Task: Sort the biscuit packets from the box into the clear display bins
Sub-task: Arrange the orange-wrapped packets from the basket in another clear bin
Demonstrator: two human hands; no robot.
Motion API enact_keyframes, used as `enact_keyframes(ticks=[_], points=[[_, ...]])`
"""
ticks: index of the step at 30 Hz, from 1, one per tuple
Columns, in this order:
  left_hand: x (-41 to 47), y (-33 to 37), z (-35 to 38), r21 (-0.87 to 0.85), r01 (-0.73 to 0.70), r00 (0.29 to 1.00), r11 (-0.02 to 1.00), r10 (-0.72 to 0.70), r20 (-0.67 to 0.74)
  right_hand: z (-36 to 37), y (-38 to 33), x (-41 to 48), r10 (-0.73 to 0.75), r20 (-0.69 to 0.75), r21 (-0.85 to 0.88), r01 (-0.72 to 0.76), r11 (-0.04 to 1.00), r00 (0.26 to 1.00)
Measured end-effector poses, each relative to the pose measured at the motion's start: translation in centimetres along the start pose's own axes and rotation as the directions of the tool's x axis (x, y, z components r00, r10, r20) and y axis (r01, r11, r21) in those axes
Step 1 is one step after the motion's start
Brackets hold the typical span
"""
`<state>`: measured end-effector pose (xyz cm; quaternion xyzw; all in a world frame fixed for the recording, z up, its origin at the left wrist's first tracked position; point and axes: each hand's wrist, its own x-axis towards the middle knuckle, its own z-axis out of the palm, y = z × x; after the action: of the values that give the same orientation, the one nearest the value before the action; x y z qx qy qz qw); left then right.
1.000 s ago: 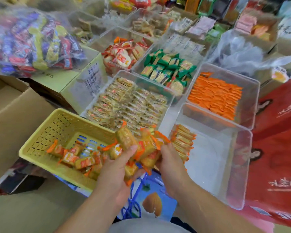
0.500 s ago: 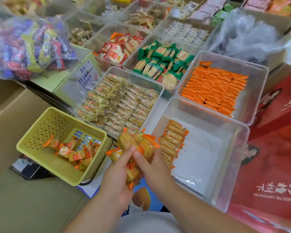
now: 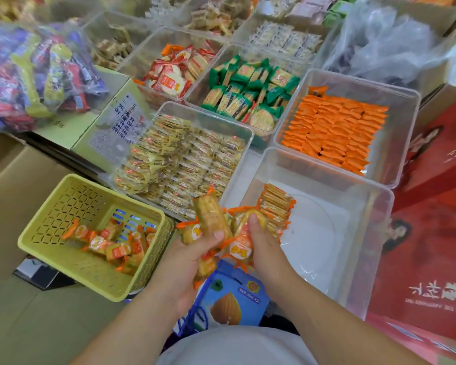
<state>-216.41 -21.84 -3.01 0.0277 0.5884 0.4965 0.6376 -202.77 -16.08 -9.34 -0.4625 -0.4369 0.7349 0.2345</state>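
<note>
Both hands hold a bunch of orange-wrapped biscuit packets (image 3: pixel 211 219) between the yellow basket and the near clear bin. My left hand (image 3: pixel 192 259) grips several of them from below, thumb on an upright packet. My right hand (image 3: pixel 261 246) grips others, thumb on a round-labelled packet. The near clear bin (image 3: pixel 366 233) holds one short row of the same packets (image 3: pixel 274 204) against its left wall. The yellow basket (image 3: pixel 50 219) at the left has several more loose orange packets (image 3: pixel 111 243).
Further clear bins hold yellow-wrapped biscuits (image 3: pixel 184 159), orange packets (image 3: pixel 334 130), green packets (image 3: pixel 250 88) and red-white packets (image 3: pixel 177 72). A bag of mixed sweets (image 3: pixel 34 72) lies on cardboard boxes at the left. Red cartons (image 3: pixel 437 233) stand at the right; a blue carton (image 3: pixel 232 299) sits below my hands.
My hands with the bunch of packets have shifted right, from over the basket's edge to the near bin's left wall. The view has tilted down slightly.
</note>
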Motion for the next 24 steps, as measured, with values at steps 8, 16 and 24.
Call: enact_keyframes(ticks=[8,16,24], points=[[1.5,0.5,-0.1,-0.089,0.033,0.996,0.996,-0.025,0.086,0.7,-1.4,-0.5,0.067,0.161,-0.169,-0.040,0.985,0.985],[3.3,1.0,1.5,-0.123,0.095,0.993,0.988,-0.086,0.082,-0.3,-0.3,0.1,0.090,0.103,0.044,-0.095,0.995,0.991],[6.0,0.7,3.1,-0.044,0.002,1.000,0.999,-0.001,0.016,-3.4,-0.9,1.1,0.034,-0.142,0.021,-0.031,0.999,0.989]])
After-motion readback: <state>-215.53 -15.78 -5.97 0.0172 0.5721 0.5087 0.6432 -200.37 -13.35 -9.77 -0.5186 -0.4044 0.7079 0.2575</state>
